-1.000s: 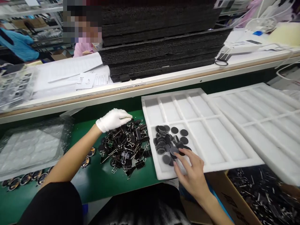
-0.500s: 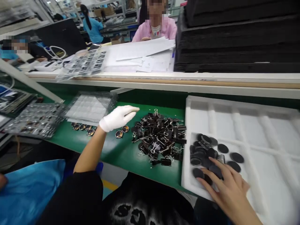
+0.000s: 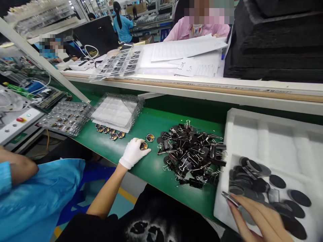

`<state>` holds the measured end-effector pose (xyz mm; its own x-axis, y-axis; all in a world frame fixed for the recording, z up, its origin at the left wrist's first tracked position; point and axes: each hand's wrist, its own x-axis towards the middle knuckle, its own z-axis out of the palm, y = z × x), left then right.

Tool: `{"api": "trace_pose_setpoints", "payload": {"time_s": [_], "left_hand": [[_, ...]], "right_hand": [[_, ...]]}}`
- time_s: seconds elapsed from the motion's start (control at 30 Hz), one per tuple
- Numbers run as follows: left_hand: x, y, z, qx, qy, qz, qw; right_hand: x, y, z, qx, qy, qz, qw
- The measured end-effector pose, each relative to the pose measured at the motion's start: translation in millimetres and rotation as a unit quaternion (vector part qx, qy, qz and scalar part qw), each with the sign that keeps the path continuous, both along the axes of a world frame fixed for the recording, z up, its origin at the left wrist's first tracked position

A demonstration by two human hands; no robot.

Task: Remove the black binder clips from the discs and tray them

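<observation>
My left hand, in a white glove, has its thumb and fingertips closed around a round part with a metal rim and a dark-and-orange face on the green bench. Just beyond it lies a second such round part. Between thumb and fingers, my bare right hand pinches a thin round disc, seen nearly edge-on above the near wall of a white foam tray. Inside that tray, beside the hand, are several loose dark discs. A heap of black binder clips sits between my hands.
More round parts lie by stacked clear plastic trays; a filled clear tray is farther left. Above runs a shelf edge with papers and black foam blocks. A blue-sleeved person sits at left.
My left hand has come down and toward me onto a round part. My right hand has lifted from the pile of discs with one disc pinched. The view has swung left.
</observation>
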<state>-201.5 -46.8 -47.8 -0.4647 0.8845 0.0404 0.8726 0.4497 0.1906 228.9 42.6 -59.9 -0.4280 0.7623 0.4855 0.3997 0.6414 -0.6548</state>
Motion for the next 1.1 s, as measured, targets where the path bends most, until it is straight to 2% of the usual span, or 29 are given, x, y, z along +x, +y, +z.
{"api": "trace_pose_setpoints", "payload": {"time_s": [0.07,0.17,0.27,0.33,0.4,0.47,0.53,0.6,0.67,0.77,0.87,0.97,1.03,1.1], "left_hand": [[0.7,-1.5,9.5,0.055,-0.022,-0.033,0.998],[19.4,4.1,28.5,0.136,-0.026,-0.118,0.983],[55.4,20.8,48.2,0.167,-0.031,-0.24,0.956],[80.2,35.1,58.6,0.185,-0.032,-0.315,0.93],[100.0,48.6,65.4,0.196,-0.031,-0.379,0.904],[113.4,59.5,68.5,0.193,-0.036,-0.43,0.881],[122.6,67.2,68.5,0.178,-0.05,-0.463,0.867],[130.3,71.9,66.0,0.156,-0.064,-0.491,0.855],[137.6,73.5,62.0,0.129,-0.056,-0.522,0.841],[143.6,72.6,57.7,0.105,-0.004,-0.545,0.832],[136.5,77.1,63.0,0.088,-0.013,-0.547,0.832],[121.4,97.6,76.7,0.083,-0.041,-0.483,0.871],[115.9,118.6,83.9,0.063,0.001,-0.432,0.9],[117.8,139.7,85.7,0.014,0.073,-0.425,0.902]], "right_hand": [[-26.0,-7.0,9.8,-0.052,0.037,0.013,0.998],[-72.1,-14.0,23.3,-0.211,0.115,0.022,0.971],[-111.3,-11.4,38.5,-0.396,0.224,0.064,0.888],[-125.0,-5.6,47.5,-0.462,0.264,0.09,0.842],[-127.1,0.3,53.1,-0.465,0.268,0.087,0.839],[-120.8,4.6,54.6,-0.437,0.241,0.062,0.864],[-110.9,6.9,52.6,-0.427,0.218,0.04,0.877],[-101.3,7.9,48.9,-0.444,0.22,0.045,0.867],[-93.4,7.8,45.1,-0.47,0.223,0.083,0.85],[-84.3,4.9,38.9,-0.496,0.194,0.136,0.835],[-77.0,-0.8,31.6,-0.524,0.222,0.137,0.811],[-72.6,-5.6,25.0,-0.556,0.287,0.131,0.769],[-72.0,-6.6,22.3,-0.557,0.322,0.118,0.757],[-72.3,-6.2,21.2,-0.547,0.34,0.101,0.758]]}}
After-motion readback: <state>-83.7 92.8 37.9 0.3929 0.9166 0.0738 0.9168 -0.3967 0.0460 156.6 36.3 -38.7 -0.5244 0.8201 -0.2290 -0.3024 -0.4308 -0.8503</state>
